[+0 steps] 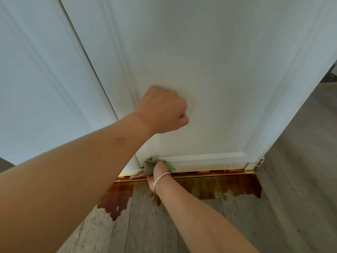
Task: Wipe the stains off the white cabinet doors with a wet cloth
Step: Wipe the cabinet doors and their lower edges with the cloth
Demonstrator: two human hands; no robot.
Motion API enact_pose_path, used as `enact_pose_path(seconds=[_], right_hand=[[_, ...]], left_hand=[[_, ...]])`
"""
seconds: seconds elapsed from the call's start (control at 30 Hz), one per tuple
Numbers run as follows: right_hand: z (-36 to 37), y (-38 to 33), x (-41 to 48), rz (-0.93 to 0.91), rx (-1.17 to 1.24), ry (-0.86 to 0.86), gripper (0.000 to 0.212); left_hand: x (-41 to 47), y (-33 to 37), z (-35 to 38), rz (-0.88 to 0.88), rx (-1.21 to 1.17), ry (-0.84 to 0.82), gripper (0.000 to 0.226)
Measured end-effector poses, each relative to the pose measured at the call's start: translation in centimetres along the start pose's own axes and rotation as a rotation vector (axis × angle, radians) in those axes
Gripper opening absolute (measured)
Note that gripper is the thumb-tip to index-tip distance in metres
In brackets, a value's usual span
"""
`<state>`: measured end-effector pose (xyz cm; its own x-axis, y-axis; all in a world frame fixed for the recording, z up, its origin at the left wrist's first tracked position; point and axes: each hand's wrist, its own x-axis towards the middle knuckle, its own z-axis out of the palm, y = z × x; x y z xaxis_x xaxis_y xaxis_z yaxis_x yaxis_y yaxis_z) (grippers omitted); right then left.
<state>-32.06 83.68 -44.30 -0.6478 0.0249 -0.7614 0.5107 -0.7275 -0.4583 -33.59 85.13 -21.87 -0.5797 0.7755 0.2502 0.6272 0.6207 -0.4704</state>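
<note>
Green-grey cloth (147,167) at lower left corner of white cabinet door (218,88).
Soft, limp, light; judged best bunched in the palm. Right hand (159,170) curls its fingers round it; left hand (162,110) is a closed fist against the panel.

At frame centre the left hand (162,110) rests on the door (228,70); below it the right hand (158,172) holds the cloth (147,168) at the door's lower left corner.

White cabinet door (209,70), yellowish grime (209,168) along its bottom edge. Below it, grey wood-grain floor (300,198) with rusty brown stains (238,187). Cloth (147,167) at its corner's beige and mint green.
</note>
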Motion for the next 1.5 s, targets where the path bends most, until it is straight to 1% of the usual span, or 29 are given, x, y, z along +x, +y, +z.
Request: enact_pose_path(seconds=[0.07, 0.1, 0.17, 0.2, 0.27, 0.33, 0.37, 0.4, 0.43, 0.47, 0.5, 0.6, 0.67, 0.7, 0.73, 0.77, 0.83, 0.9, 0.97, 1.03, 1.1, 1.27, 1.37, 1.4, 1.43, 1.5], right_hand=[[0.2, -0.3, -1.3, 0.067, 0.004, -0.094, 0.027], [0.1, -0.5, -1.8, 0.090, -0.051, -0.166, 0.017], [-1.0, -1.1, -1.8, 0.106, -0.179, -0.268, 0.017], [-1.9, -1.7, -2.3, 0.127, -0.296, -0.303, 0.018], [-3.8, -2.9, -3.0, 0.185, -0.622, -0.371, 0.025], [-6.4, -4.7, -3.0, 0.136, -0.935, -0.379, 0.030], [-7.8, -5.8, -3.2, 0.093, -1.031, -0.339, 0.032], [-9.3, -6.9, -3.0, 0.041, -1.063, -0.264, 0.036], [-10.8, -8.0, -3.1, -0.005, -1.025, -0.172, 0.043], [-12.3, -9.1, -3.1, -0.056, -0.956, -0.055, 0.049], [-13.7, -10.1, -3.4, -0.113, -0.881, 0.059, 0.051], [-16.6, -12.7, -5.5, -0.228, -0.711, 0.365, 0.043], [-17.8, -13.8, -6.9, -0.362, -0.508, 0.605, 0.043], [-17.9, -14.3, -7.9, -0.448, -0.401, 0.737, 0.042], [-17.8, -14.6, -8.3, -0.519, -0.308, 0.834, 0.040], [-17.2, -14.8, -8.7, -0.592, -0.225, 0.876, 0.037], [-15.1, -14.5, -8.6, -0.747, -0.150, 0.867, 0.036], [-12.2, -13.1, -8.5, -0.831, -0.157, 0.834, 0.041], [-9.3, -11.0, -8.9, -0.834, -0.207, 0.786, 0.047], [-6.4, -8.8, -9.1, -0.826, -0.251, 0.742, 0.052], [-4.4, -6.7, -8.6, -0.813, -0.309, 0.690, 0.055], [-1.0, -1.9, -8.0, -0.767, -0.452, 0.503, 0.054], [-1.4, 0.3, -9.1, -0.782, -0.648, 0.291, 0.050], [-2.0, 0.3, -9.4, -0.788, -0.673, 0.214, 0.046], [-2.7, 0.0, -9.7, -0.807, -0.671, 0.160, 0.042], [-4.2, -1.7, -10.7, -0.884, -0.585, 0.175, 0.032]], left_hand=[[0.0, 0.0, 0.1, -0.006, 0.001, 0.007, 0.037], [0.0, -0.1, 0.1, -0.009, 0.001, 0.007, 0.036], [-0.2, -0.1, 0.1, -0.012, 0.005, -0.003, 0.036], [-0.2, -0.1, 0.2, -0.011, 0.006, -0.008, 0.036], [-0.3, -0.2, 0.3, -0.016, 0.009, -0.015, 0.036], [-0.4, -0.2, 0.4, -0.024, 0.007, -0.013, 0.036], [-0.4, -0.2, 0.4, -0.031, 0.002, -0.009, 0.037], [-0.5, -0.1, 0.4, -0.038, 0.001, -0.009, 0.037], [-0.6, -0.1, 0.4, -0.040, -0.003, -0.007, 0.036], [-0.7, -0.1, 0.4, -0.036, 0.002, -0.006, 0.034], [-0.8, -0.1, 0.3, -0.026, 0.012, -0.006, 0.033], [-1.0, -0.2, 0.1, 0.015, 0.060, -0.014, 0.032], [-1.3, -0.4, 0.1, 0.033, 0.067, -0.015, 0.033], [-1.4, -0.5, -0.1, 0.055, 0.045, 0.025, 0.034], [-1.6, -0.7, -0.3, 0.076, 0.021, 0.078, 0.035], [-1.8, -1.0, -0.6, 0.071, -0.009, 0.118, 0.035], [-2.0, -1.9, -1.1, 0.038, -0.033, 0.175, 0.035], [-2.5, -3.1, -1.3, 0.018, -0.025, 0.165, 0.034], [-3.1, -3.9, -1.3, -0.031, -0.048, 0.185, 0.035], [-3.8, -4.8, -0.9, -0.125, -0.087, 0.228, 0.035], [-4.4, -5.8, -0.7, -0.192, -0.129, 0.236, 0.036], [-5.2, -6.9, -1.3, -0.159, -0.075, 0.195, 0.037], [-5.2, -7.0, -1.1, -0.129, -0.055, 0.202, 0.037], [-5.2, -7.0, -0.9, -0.117, -0.037, 0.210, 0.038], [-5.2, -7.1, -0.7, -0.107, -0.015, 0.207, 0.039], [-5.3, -7.1, -0.5, -0.089, 0.013, 0.183, 0.040]])
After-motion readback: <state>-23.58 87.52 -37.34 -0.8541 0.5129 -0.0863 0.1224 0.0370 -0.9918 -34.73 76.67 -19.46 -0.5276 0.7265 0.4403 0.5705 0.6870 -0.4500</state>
